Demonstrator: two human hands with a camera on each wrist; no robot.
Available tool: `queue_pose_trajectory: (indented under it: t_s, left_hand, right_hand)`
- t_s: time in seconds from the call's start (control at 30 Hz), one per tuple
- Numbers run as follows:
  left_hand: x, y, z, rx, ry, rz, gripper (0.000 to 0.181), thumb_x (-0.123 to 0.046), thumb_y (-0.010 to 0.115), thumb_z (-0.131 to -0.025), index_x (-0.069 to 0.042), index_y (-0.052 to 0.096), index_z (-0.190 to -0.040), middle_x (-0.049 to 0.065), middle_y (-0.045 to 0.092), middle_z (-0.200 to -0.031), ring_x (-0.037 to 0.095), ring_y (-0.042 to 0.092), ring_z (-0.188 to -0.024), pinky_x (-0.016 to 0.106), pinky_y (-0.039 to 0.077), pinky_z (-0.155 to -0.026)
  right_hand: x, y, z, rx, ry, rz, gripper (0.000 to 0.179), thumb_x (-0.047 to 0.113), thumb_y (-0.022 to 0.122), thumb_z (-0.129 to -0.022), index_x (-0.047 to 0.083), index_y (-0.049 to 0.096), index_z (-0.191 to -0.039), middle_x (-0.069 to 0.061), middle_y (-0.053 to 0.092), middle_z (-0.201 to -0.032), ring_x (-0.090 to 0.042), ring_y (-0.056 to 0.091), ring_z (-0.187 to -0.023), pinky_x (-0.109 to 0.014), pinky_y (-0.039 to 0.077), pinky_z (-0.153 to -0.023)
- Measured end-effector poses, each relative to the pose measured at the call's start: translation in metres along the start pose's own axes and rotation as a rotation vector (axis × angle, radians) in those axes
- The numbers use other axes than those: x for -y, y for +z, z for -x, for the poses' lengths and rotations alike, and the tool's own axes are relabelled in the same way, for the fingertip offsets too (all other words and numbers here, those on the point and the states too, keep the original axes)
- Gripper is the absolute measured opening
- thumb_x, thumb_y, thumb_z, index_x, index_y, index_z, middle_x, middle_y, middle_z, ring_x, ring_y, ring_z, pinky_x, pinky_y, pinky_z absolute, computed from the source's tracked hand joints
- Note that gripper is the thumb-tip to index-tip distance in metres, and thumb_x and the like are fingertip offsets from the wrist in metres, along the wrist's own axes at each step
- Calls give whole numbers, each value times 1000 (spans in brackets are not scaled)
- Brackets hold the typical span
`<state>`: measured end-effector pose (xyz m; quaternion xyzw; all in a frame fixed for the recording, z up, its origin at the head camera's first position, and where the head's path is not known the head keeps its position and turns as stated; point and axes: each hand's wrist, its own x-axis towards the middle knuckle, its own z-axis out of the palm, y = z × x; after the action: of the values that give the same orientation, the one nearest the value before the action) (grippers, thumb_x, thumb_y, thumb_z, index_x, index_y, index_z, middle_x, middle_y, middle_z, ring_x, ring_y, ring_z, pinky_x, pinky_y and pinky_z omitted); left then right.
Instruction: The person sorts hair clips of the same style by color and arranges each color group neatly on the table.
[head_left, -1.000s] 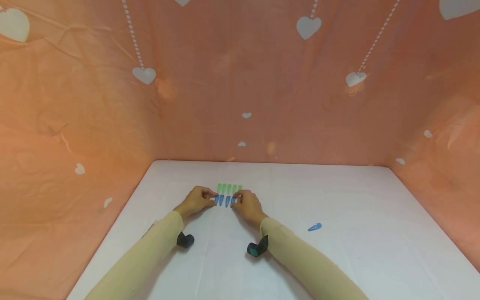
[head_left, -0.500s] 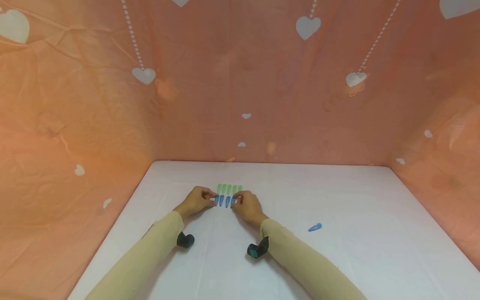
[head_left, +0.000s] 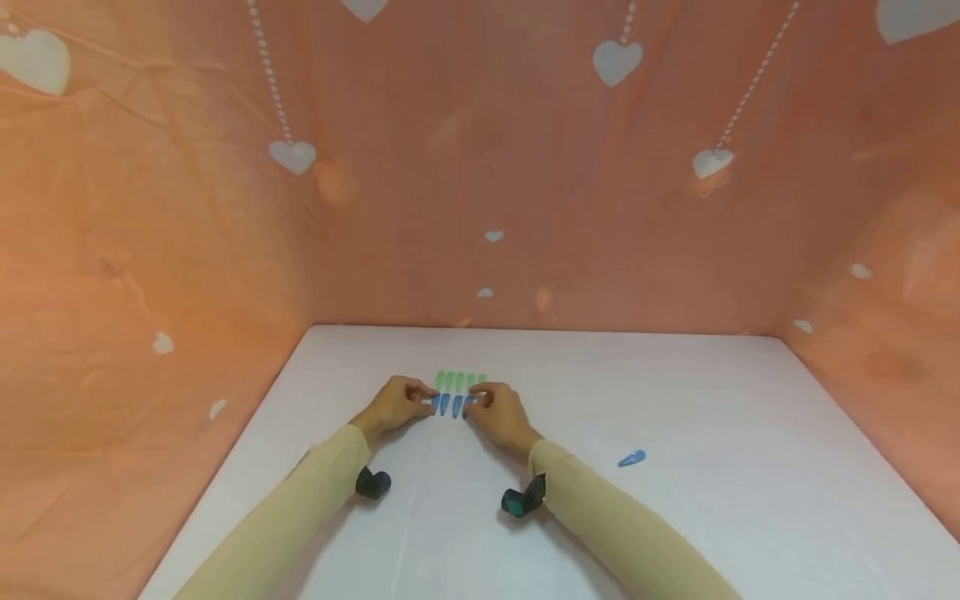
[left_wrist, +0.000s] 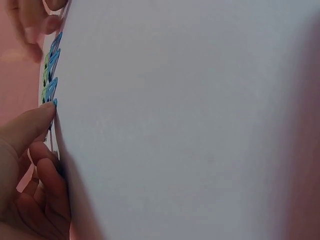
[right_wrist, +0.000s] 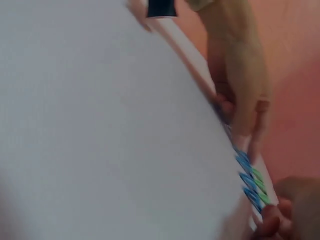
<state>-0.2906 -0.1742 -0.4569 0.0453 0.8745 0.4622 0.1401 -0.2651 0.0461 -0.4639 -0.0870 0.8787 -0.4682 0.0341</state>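
Several blue snap hair clips (head_left: 457, 407) stand side by side in a row on the white table, in front of a row of green hair clips (head_left: 460, 382). My left hand (head_left: 395, 402) pinches the leftmost blue clip at the row's end; its thumb lies over that clip in the left wrist view. My right hand (head_left: 502, 412) is at the other end, thumb and forefinger parted around the rightmost blue hair clip (left_wrist: 56, 38). That clip shows uncovered in the left wrist view, with the right fingers (left_wrist: 52, 23) just beyond it and slightly blurred.
One more blue hair clip (head_left: 632, 458) lies alone to the right on the white table (head_left: 750, 500). Orange cloth (head_left: 525, 167) with white hearts encloses the table at the back and sides. Each wrist carries a small black camera (head_left: 372, 483).
My right hand and forearm have shifted slightly to the right, the fingers easing away from the rightmost blue hair clip. The left hand stays at the leftmost one.
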Motion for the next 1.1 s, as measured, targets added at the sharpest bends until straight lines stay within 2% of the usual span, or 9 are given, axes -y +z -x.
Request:
queue_pose_trajectory:
  t_s: [0.13,0.23,0.37,0.6,0.73,0.97,1.1]
  left_hand:
    - [-4,2,0,-1,5,-3,30,-9,76,-89,-2,73,-117,0,48,-74,15,48,-78,26,39,-68]
    - [-4,2,0,-5,-7,-15,29,-9,77,-88,-3,74,-117,0,49,-76,16,48,-80,27,39,-70]
    - [-2,1,-1,-4,-16,-21,30,-9,77,-88,-4,74,-117,1,49,-77,17,48,-80,28,39,-71]
    - [1,2,-1,-14,-16,-1,31,-8,76,-88,-3,73,-118,1,49,-76,16,47,-78,26,39,-68]
    - [1,3,0,-15,-5,2,31,-7,77,-87,-2,73,-118,1,48,-74,16,46,-76,26,38,-65]
    - [0,3,-1,-21,-15,11,30,-7,76,-88,-2,73,-118,0,48,-75,16,46,-76,26,38,-66]
    - [1,4,-1,-23,-27,24,30,-7,76,-88,-3,74,-117,1,49,-75,16,47,-77,26,39,-66]
  right_hand:
    - [-5,-19,3,9,29,-144,31,13,64,-97,-1,67,-124,-14,69,-94,-11,57,-67,-23,46,-60]
    - [-9,-33,7,37,54,-181,29,11,63,-98,-2,67,-123,-16,68,-95,-10,54,-62,-23,45,-57]
    - [-15,-50,14,70,39,-157,27,9,61,-98,-4,67,-120,-18,70,-98,-12,54,-60,-23,48,-57]
    - [-15,-76,24,96,-57,-68,26,11,62,-99,-5,67,-120,-21,71,-110,-21,63,-74,-26,51,-61]
    - [-12,-89,32,111,-58,-84,28,11,61,-100,-7,66,-121,-26,70,-113,-24,62,-70,-25,49,-58]
    - [-9,-111,41,116,-57,-99,31,15,61,-100,-5,65,-124,-29,67,-110,-28,57,-63,-23,43,-52]
    - [-15,-117,49,149,-36,-92,33,17,61,-101,-4,65,-126,-29,66,-96,-23,54,-60,-23,41,-51]
